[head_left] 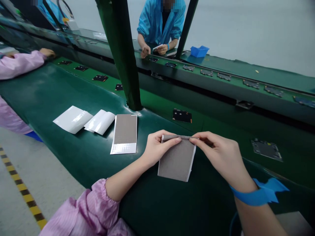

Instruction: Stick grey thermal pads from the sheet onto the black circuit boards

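Two hands hold one grey sheet by its top edge

Both hands are up over the green table [61, 88]. The left hand [157, 147] pinches the top edge of a grey sheet [176, 164] between its thumb and fingers. The right hand [221, 155] pinches the same edge, near the other top corner. The two thumbs point at each other, with a small gap between them. The top edge is folded or rolled over, and the rest of the sheet hangs down toward the person. A thin white rim shows down its right side.

To the left of the hands, a grey pad [125, 129] lies on a shiny white backing [123, 148]. The backing sticks out at the bottom. Next to it are two white curled sheets [99, 122], side by side. A dark green post [120, 55] stands behind them.

Past the hands runs a long green strip [155, 105] with flat parts on it. One black part [182, 115] is just behind the grey sheet. A bigger grey and black part [267, 149] is off to the right.

The right wrist has a blue band [258, 193] tied on it. The left arm has a puffy pink sleeve [98, 209]. Across the way, a person in a blue coat [150, 19] holds a small white thing [157, 48]. A blue box [199, 51] sits near that person. At the far left, someone else's pink arm [22, 64] rests on the table.
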`<state>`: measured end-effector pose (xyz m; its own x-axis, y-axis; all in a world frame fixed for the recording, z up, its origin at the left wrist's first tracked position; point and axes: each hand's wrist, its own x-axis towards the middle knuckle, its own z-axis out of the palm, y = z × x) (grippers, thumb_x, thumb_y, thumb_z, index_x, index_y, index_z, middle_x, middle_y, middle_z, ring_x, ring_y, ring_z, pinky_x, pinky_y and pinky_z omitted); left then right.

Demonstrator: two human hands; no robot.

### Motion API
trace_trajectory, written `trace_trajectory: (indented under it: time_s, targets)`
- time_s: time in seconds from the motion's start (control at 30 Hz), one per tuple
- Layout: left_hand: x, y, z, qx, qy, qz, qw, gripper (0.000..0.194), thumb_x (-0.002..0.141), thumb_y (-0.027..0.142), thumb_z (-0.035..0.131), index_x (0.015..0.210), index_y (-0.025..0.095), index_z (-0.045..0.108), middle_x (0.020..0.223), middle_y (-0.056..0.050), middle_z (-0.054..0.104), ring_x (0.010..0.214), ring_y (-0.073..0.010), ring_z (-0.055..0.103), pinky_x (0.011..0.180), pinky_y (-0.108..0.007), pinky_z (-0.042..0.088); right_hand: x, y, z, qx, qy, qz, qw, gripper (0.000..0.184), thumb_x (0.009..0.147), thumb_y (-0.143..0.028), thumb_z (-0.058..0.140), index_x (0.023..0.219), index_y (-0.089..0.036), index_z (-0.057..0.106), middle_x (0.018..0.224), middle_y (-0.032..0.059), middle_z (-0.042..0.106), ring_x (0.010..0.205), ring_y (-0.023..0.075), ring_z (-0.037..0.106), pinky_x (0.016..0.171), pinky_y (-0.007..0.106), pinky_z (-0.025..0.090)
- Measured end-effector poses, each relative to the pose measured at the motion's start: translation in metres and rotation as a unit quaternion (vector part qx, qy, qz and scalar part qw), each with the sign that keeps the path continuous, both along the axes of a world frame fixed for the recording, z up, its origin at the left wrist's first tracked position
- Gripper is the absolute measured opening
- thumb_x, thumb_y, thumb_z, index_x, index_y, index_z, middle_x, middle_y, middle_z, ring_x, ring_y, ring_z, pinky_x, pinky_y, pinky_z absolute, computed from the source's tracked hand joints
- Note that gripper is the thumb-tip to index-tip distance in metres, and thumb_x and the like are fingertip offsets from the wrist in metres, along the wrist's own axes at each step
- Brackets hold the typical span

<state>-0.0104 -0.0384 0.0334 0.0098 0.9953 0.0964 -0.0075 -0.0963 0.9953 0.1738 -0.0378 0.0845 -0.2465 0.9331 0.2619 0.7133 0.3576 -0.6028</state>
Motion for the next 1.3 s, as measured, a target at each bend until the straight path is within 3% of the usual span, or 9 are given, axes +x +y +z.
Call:
trace_trajectory:
  time_s: [0.2, 0.3, 0.5, 0.63, 0.77, 0.9, 1.03, 1.1, 1.3]
  targets:
    - [-0.002, -0.001, 0.000, 0.027, 0.007, 0.003, 1.000, 0.015, 0.073, 0.033, 0.074, 0.076, 0.019, 0.075, 0.075, -0.004, 0.073, 0.069, -0.0166, 0.066, 0.062, -0.027, 0.052, 0.005, -0.002, 0.000, 0.044, 0.021, 0.003, 0.999, 0.023, 0.089, -0.044, 0.057, 0.089, -0.024, 0.067, 0.088, 0.0045, 0.069, 0.079, 0.0218, 0.066, 0.068, 0.035, 0.057]
    - [-0.002, -0.001, 0.002, 0.030, -0.010, -0.002, 1.000, 0.014, 0.073, 0.032, 0.074, 0.077, 0.019, 0.075, 0.079, -0.004, 0.073, 0.070, -0.0164, 0.066, 0.062, -0.026, 0.053, 0.008, -0.002, 0.002, 0.096, 0.007, 0.009, 0.995, 0.015, 0.090, -0.036, 0.059, 0.085, -0.024, 0.066, 0.094, 0.0049, 0.066, 0.083, 0.0209, 0.064, 0.065, 0.032, 0.056]
    - [0.001, -0.001, 0.007, -0.002, -0.039, -0.015, 0.999, 0.015, 0.072, 0.033, 0.074, 0.077, 0.018, 0.073, 0.082, -0.005, 0.074, 0.073, -0.0175, 0.067, 0.062, -0.026, 0.053, 0.007, 0.001, 0.001, 0.140, -0.046, -0.009, 0.989, 0.019, 0.092, -0.038, 0.053, 0.088, -0.024, 0.065, 0.107, 0.0083, 0.058, 0.095, 0.0244, 0.061, 0.072, 0.037, 0.057]
    - [0.001, 0.000, 0.005, -0.026, -0.052, -0.015, 0.998, 0.018, 0.071, 0.035, 0.074, 0.078, 0.018, 0.072, 0.084, -0.005, 0.073, 0.074, -0.0174, 0.066, 0.062, -0.026, 0.053, 0.004, 0.000, -0.002, 0.156, -0.049, -0.003, 0.986, 0.021, 0.092, -0.038, 0.052, 0.083, -0.023, 0.064, 0.104, 0.0091, 0.056, 0.096, 0.0258, 0.060, 0.081, 0.042, 0.055]
    - [0.001, 0.001, 0.000, -0.094, -0.086, -0.014, 0.992, 0.026, 0.069, 0.038, 0.076, 0.083, 0.017, 0.071, 0.082, -0.005, 0.071, 0.072, -0.0169, 0.065, 0.060, -0.026, 0.053, 0.010, 0.007, -0.006, 0.076, 0.024, -0.004, 0.997, 0.023, 0.091, -0.043, 0.053, 0.082, -0.024, 0.063, 0.102, 0.0081, 0.056, 0.092, 0.0236, 0.062, 0.071, 0.037, 0.057]
    - [0.002, 0.003, -0.003, -0.141, -0.111, -0.038, 0.983, 0.028, 0.070, 0.038, 0.076, 0.085, 0.016, 0.069, 0.082, -0.005, 0.070, 0.071, -0.0163, 0.064, 0.059, -0.025, 0.052, 0.043, 0.048, -0.015, 0.019, 0.100, -0.069, 0.992, 0.030, 0.085, -0.050, 0.057, 0.077, -0.021, 0.063, 0.103, 0.0069, 0.058, 0.086, 0.0215, 0.063, 0.074, 0.038, 0.054]
    - [0.003, 0.003, -0.004, -0.140, -0.103, -0.074, 0.982, 0.027, 0.071, 0.039, 0.076, 0.085, 0.017, 0.069, 0.083, -0.005, 0.070, 0.074, -0.0170, 0.065, 0.060, -0.025, 0.052, 0.082, 0.107, -0.036, -0.107, 0.014, -0.097, 0.989, 0.033, 0.080, -0.050, 0.059, 0.072, -0.018, 0.066, 0.095, 0.0092, 0.062, 0.084, 0.0228, 0.061, 0.079, 0.042, 0.049]
    - [0.002, 0.003, -0.004, -0.141, -0.095, -0.087, 0.982, 0.027, 0.072, 0.040, 0.075, 0.086, 0.017, 0.070, 0.085, -0.006, 0.071, 0.074, -0.0175, 0.066, 0.060, -0.025, 0.052, 0.095, 0.128, -0.048, -0.149, -0.018, -0.062, 0.987, 0.035, 0.076, -0.053, 0.061, 0.071, -0.018, 0.067, 0.093, 0.0096, 0.062, 0.083, 0.0231, 0.060, 0.080, 0.043, 0.048]
    - [0.002, 0.004, -0.007, -0.135, -0.086, -0.097, 0.982, 0.028, 0.072, 0.041, 0.075, 0.086, 0.017, 0.070, 0.087, -0.006, 0.071, 0.075, -0.0172, 0.066, 0.060, -0.024, 0.052, 0.112, 0.147, -0.067, -0.202, -0.046, 0.006, 0.978, 0.050, 0.070, -0.069, 0.056, 0.073, -0.019, 0.066, 0.095, 0.0094, 0.062, 0.087, 0.0243, 0.058, 0.076, 0.039, 0.047]
